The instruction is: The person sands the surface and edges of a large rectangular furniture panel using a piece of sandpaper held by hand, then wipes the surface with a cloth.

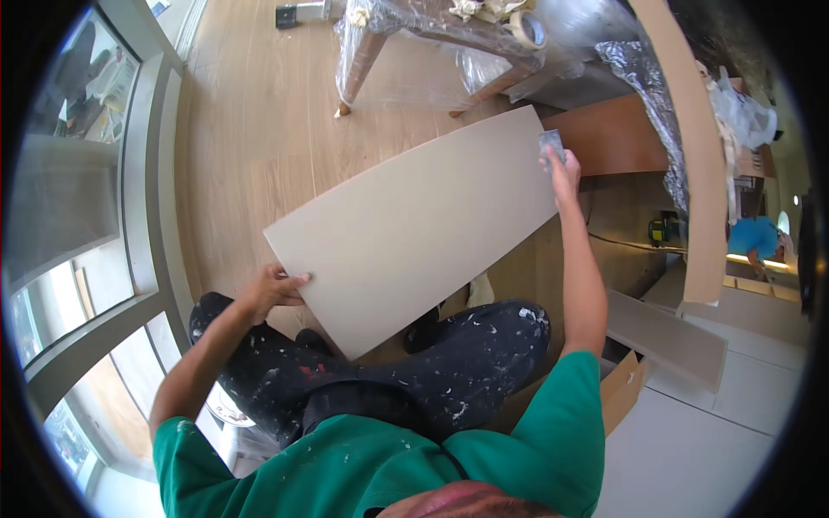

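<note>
A long beige board lies slanting in front of my lap, its near left corner close to my knees. My left hand grips the board's left short edge, thumb on top and fingers curled below, where they are partly hidden. At the far right end, my right hand is closed round a small flat grey block that looks like a sanding block. It rests at the board's right short edge.
A plastic-wrapped wooden-legged piece of furniture stands beyond the board, a tape roll on it. Brown panel and tall cardboard edge are at right. Behind my right arm sits an open carton. Windows line the left.
</note>
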Available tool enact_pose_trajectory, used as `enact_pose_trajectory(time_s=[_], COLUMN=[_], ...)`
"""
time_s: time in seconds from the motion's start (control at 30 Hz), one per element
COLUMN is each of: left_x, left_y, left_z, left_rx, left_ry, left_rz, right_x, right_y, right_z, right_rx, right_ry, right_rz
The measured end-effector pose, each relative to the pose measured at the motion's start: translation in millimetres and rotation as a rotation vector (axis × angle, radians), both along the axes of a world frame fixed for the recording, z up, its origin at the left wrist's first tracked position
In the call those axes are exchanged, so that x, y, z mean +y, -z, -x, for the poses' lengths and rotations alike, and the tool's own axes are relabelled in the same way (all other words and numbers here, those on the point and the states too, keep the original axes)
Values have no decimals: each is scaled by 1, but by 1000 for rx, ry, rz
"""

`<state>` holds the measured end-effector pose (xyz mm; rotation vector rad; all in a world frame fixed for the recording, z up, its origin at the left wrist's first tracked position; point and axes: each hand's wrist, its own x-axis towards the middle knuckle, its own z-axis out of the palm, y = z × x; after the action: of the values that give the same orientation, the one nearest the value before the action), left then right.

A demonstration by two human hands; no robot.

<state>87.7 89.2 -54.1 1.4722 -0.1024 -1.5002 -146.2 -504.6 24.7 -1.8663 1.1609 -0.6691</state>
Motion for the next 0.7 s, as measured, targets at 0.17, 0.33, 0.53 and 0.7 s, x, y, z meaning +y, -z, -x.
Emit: enact_pose_trajectory(time_s=[0.17, 0.33, 0.53, 0.7], left_x=[-4, -13, -6, -54], left_y=[25, 41, 35, 2], left_z=[-9, -31, -65, -105], left_rx=[5, 62, -80, -507], left_ry=[-235, -226, 59, 363], left_rz=[79, 88, 43, -78], right_x=[92, 178, 264, 308], right_y=[-83, -144, -158, -133], right_z=[7, 37, 67, 69], right_rx=[51, -183, -403, -563], right_ry=[-199, -212, -209, -228], right_rz=[-20, -79, -109, -159])
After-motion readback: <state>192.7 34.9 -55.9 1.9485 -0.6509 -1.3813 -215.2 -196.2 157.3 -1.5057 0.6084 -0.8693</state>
